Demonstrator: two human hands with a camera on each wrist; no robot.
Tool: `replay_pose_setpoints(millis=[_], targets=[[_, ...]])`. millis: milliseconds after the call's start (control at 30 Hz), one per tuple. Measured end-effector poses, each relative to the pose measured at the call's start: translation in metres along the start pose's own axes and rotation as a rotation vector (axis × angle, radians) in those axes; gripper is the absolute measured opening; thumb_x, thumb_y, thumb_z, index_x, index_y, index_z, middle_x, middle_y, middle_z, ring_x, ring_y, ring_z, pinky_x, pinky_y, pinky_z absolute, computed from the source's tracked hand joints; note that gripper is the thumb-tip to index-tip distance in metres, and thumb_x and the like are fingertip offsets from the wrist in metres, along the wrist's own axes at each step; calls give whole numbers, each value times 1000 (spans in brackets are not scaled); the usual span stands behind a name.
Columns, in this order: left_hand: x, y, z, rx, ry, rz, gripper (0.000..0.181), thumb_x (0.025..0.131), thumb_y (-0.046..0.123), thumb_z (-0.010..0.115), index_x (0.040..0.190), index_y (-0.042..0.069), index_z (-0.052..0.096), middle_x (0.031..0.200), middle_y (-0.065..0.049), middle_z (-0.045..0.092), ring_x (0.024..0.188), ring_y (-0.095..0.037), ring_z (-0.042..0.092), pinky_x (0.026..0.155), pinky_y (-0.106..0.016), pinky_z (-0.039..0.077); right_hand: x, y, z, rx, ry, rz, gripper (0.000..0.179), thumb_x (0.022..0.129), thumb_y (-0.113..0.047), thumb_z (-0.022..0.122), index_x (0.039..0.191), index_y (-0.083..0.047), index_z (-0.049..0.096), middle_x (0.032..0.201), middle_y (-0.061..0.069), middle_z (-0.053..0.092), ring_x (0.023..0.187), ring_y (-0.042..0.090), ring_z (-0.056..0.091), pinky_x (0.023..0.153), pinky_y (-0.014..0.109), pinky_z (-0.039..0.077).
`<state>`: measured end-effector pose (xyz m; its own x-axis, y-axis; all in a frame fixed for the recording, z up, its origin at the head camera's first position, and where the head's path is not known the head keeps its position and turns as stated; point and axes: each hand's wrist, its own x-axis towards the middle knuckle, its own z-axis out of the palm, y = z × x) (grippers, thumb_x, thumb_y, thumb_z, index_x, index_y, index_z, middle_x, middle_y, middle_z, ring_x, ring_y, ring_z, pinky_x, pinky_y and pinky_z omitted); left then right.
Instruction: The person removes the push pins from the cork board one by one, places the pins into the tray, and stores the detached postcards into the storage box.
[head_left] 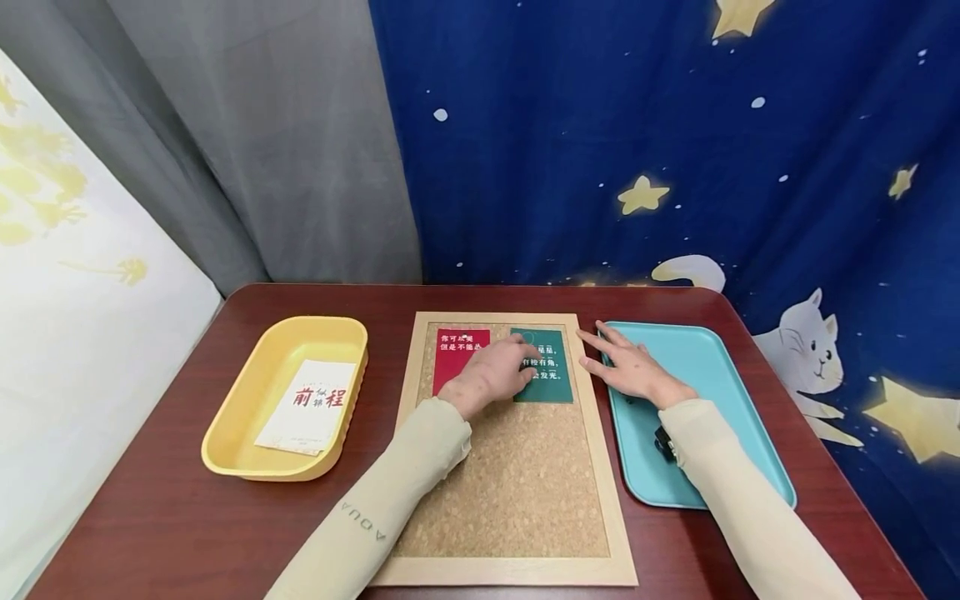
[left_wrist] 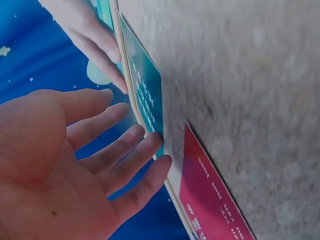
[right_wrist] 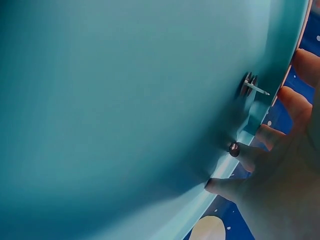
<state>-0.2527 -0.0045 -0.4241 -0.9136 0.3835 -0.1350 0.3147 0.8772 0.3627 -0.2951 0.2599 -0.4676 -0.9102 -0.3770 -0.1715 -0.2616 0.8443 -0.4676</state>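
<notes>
My left hand [head_left: 498, 367] reaches over the cork board [head_left: 517, 475], its fingertips at the green card [head_left: 551, 387] near the top right. In the left wrist view its fingers are spread and loosely bent, with no object between them. To its left, a red card [head_left: 446, 375] with white writing lies on the board, a small pin at its top. My right hand [head_left: 630, 367] is spread over the left rim of the blue tray [head_left: 697, 333], fingertips toward the board's frame. A pushpin [right_wrist: 250, 85] lies in the tray, and a small round metallic piece [right_wrist: 234, 149] shows by one fingertip.
On the left stands a yellow basket [head_left: 255, 417] with white printed cards [head_left: 307, 417] in it. Everything sits on a dark red table [head_left: 135, 500]. Grey and blue star-patterned curtains [head_left: 525, 142] hang behind it. A black wrist device [head_left: 664, 444] sits by the right cuff.
</notes>
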Motion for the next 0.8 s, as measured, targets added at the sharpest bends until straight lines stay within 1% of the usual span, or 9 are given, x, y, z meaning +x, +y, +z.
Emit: replay_pose_setpoints(millis=[33,133,233,333,433,567,700,800], targets=[[1,-1,-1,-10,3,-9,38,104,29,64,142,23,66,156,-8,53,141,-24,56,112,-43,53,0,0,0,4,0,1,67,107,-56,47,166,-31,26,177,15,6,163,43,9,122,79,0],[5,-6,-1,-33,19,-39,36,104,29,64,139,22,68,159,-9,50,144,-25,54,114,-43,51,-1,-1,1,15,-1,5,66,108,-55,47,166,-30,27,177,14,5,163,43,8,122,79,0],[7,-10,-1,-43,37,-55,35,103,28,65,137,22,68,160,-10,48,147,-27,50,115,-44,50,-1,-1,1,21,1,5,66,107,-54,48,166,-31,27,177,14,6,163,42,8,123,78,0],[9,-13,0,-58,52,-60,37,103,27,65,139,20,67,161,-11,48,150,-28,48,117,-45,48,0,-2,1,17,3,-9,67,107,-54,48,166,-29,27,177,15,6,163,43,8,122,79,0],[11,-16,2,-87,62,-64,40,103,27,66,142,17,65,158,-11,50,143,-29,55,117,-45,49,-1,-2,3,19,0,-11,68,107,-54,49,166,-29,27,177,15,6,163,43,9,122,79,0],[13,-20,5,-104,72,-69,44,103,27,66,144,13,62,150,-11,55,127,-28,64,113,-43,51,-1,0,4,24,-7,-3,67,107,-54,49,166,-31,27,177,13,5,163,42,8,123,77,0],[17,-23,5,-114,81,-81,51,103,28,66,149,10,55,144,-12,56,117,-25,66,110,-41,53,0,-1,3,29,-7,-8,68,107,-55,49,166,-30,27,177,15,5,163,43,8,123,78,-1],[21,-25,4,-123,80,-96,55,103,29,66,152,8,50,141,-13,54,105,-23,66,103,-39,57,1,-1,1,32,-5,-11,68,107,-55,49,166,-30,27,177,15,5,163,43,7,123,78,-2]])
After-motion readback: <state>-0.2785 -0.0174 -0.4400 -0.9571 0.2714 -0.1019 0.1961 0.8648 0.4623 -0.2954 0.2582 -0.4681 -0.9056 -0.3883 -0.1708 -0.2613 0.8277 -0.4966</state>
